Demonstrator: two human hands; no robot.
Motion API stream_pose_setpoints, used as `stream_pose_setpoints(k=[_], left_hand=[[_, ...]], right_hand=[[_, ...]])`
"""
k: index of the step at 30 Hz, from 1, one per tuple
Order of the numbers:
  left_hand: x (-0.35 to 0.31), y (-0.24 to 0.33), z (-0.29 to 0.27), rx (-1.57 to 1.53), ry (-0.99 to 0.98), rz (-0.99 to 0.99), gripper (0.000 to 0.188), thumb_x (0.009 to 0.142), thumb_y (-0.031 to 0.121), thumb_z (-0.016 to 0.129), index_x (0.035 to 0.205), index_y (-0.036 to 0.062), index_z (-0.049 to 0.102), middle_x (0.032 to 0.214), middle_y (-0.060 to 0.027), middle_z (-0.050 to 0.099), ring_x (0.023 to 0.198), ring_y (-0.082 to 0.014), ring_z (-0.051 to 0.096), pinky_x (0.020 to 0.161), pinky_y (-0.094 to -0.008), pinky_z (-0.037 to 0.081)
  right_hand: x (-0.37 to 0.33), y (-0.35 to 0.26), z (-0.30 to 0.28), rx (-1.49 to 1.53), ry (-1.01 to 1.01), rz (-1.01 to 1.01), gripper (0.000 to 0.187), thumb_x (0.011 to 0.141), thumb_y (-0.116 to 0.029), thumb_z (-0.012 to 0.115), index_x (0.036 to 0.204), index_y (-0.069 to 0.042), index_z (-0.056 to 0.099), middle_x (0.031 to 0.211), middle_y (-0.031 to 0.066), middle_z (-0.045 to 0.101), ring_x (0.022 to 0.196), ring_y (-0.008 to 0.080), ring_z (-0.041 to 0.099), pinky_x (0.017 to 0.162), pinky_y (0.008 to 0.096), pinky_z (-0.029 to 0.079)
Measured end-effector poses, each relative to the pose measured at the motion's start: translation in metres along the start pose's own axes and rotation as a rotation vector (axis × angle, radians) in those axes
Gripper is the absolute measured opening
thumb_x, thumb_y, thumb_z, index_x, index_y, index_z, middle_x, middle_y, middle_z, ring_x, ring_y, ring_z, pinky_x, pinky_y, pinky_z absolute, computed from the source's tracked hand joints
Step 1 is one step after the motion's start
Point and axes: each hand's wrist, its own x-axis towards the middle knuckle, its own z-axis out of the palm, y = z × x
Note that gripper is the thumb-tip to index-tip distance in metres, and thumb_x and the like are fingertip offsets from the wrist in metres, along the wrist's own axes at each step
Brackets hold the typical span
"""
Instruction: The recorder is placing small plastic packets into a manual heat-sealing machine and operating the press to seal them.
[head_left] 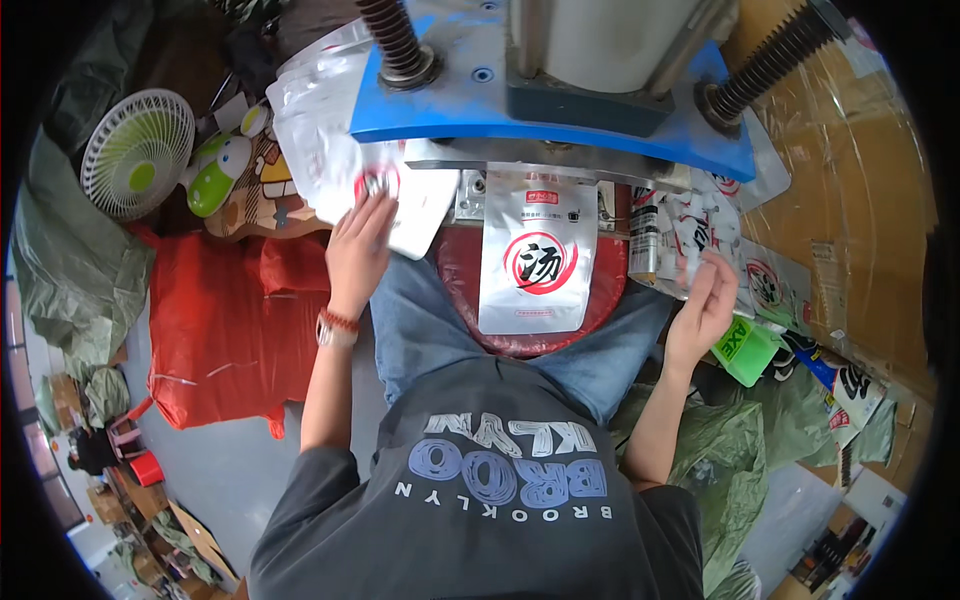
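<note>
My left hand (362, 250) lies over a fanned stack of white pouches (315, 130) at the left, its fingers stretched out and slightly blurred. Whether it grips the top pouch does not show. One white pouch (538, 265) with a red ring and black character lies in front of me, its far end beneath the blue press plate (560, 135). At the right, my right hand (704, 305) is beside a heap of small white packets (700, 225). Its fingers are curled together; what they pinch, if anything, is too small to make out.
A red round stool (460, 285) stands between my knees under the pouch. Large springs (403, 60) flank the press. A white and green fan (138, 153) and a red sack (235, 330) are at the left. Cardboard (860, 200) and a green container (747, 350) border the right.
</note>
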Motion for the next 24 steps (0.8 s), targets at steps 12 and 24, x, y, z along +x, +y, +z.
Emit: stream_pose_setpoints(k=[12, 24], left_hand=[[-0.031, 0.124, -0.092, -0.348, 0.165, 0.404, 0.029, 0.065, 0.001, 0.073, 0.093, 0.0059, 0.073, 0.093, -0.0041, 0.073, 0.091, -0.0220, 0.071, 0.071, -0.0296, 0.058], [-0.003, 0.117, 0.021, -1.286, -0.477, -0.427, 0.019, 0.091, 0.017, 0.067, 0.089, -0.0011, 0.071, 0.083, -0.0020, 0.071, 0.067, -0.0028, 0.060, 0.059, -0.0225, 0.050]], right_hand=[[-0.031, -0.122, 0.015, -0.019, -0.638, -0.912, 0.030, 0.065, -0.014, 0.083, 0.093, -0.008, 0.072, 0.101, 0.0061, 0.070, 0.095, 0.0238, 0.066, 0.076, 0.0357, 0.053], [-0.007, -0.084, 0.008, -0.174, -0.489, -0.395, 0.074, 0.082, -0.024, 0.073, 0.141, 0.001, 0.038, 0.142, 0.0204, 0.046, 0.134, 0.0328, 0.041, 0.113, 0.0420, 0.027]])
